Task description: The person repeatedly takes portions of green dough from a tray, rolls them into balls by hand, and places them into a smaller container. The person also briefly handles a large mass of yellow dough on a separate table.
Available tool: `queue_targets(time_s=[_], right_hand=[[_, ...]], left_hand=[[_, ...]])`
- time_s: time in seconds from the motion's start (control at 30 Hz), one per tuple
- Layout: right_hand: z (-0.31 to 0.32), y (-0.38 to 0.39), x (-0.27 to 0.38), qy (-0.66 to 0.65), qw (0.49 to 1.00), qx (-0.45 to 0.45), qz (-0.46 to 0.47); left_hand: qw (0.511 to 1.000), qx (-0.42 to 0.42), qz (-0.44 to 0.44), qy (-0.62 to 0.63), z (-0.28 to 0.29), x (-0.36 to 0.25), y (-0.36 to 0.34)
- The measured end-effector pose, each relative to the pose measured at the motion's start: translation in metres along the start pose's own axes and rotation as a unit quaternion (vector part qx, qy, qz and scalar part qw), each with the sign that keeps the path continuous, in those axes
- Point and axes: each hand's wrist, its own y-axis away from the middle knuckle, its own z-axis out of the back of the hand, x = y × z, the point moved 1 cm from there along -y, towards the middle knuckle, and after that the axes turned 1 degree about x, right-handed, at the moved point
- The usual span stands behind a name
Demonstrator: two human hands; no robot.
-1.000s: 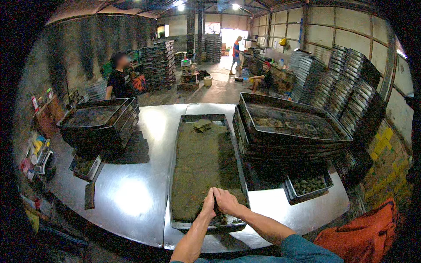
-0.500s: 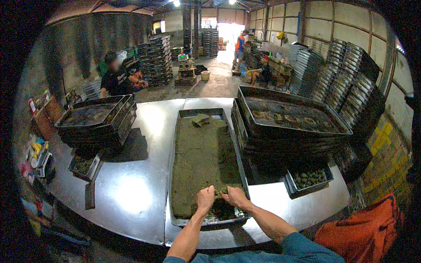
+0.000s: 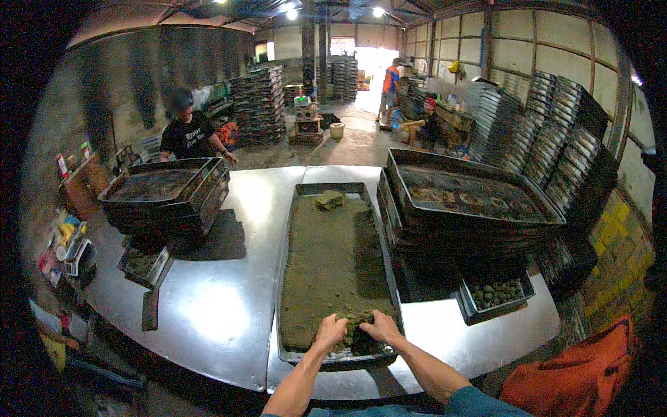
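Note:
A long dark metal tray (image 3: 283, 267) lies lengthwise before me, filled with a flat layer of greenish-brown, paste-like material (image 3: 316, 254). Over its near end, my left hand (image 3: 332, 329) and my right hand (image 3: 383, 327) work close together with fingers curled in. Between them is a broken, crumbly clump (image 3: 356, 321) of the same material, pinched at both sides. Loose crumbs lie on the layer just beyond my hands. At the near end the layer is broken away, and dark and shiny tray bottom shows. A loose slab (image 3: 330, 201) rests on the far end.
Stacked trays stand left (image 3: 163, 198) and right (image 3: 472, 201) on the shiny metal table (image 3: 208, 313). A small tray of dark lumps (image 3: 497, 295) sits at right, another small tray (image 3: 144, 265) at left. A co-worker (image 3: 191, 132) stands beyond the left stack. Orange cloth (image 3: 570, 368) hangs near right.
The whole view has shifted slightly. My hands stay at the tray's near end, a little farther apart, and more crumbs show beyond them. The left co-worker's posture has changed.

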Motion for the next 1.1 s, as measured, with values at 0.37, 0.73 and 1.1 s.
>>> queue_targets(time_s=[0.37, 0.73, 1.1], right_hand=[[-0.021, -0.018, -0.010, -0.077, 0.993, -0.086, -0.013], [0.002, -0.002, 0.002, -0.053, 0.998, -0.005, 0.042], [-0.007, 0.000, 0.008, 0.020, 0.999, -0.031, 0.004]], left_hand=[[0.868, -0.113, -0.327, -0.355, -0.004, 0.029, -0.028], [0.983, 0.035, -0.086, 0.160, 0.017, 0.010, 0.006], [0.991, -0.025, -0.075, 0.106, 0.005, 0.012, 0.004]])
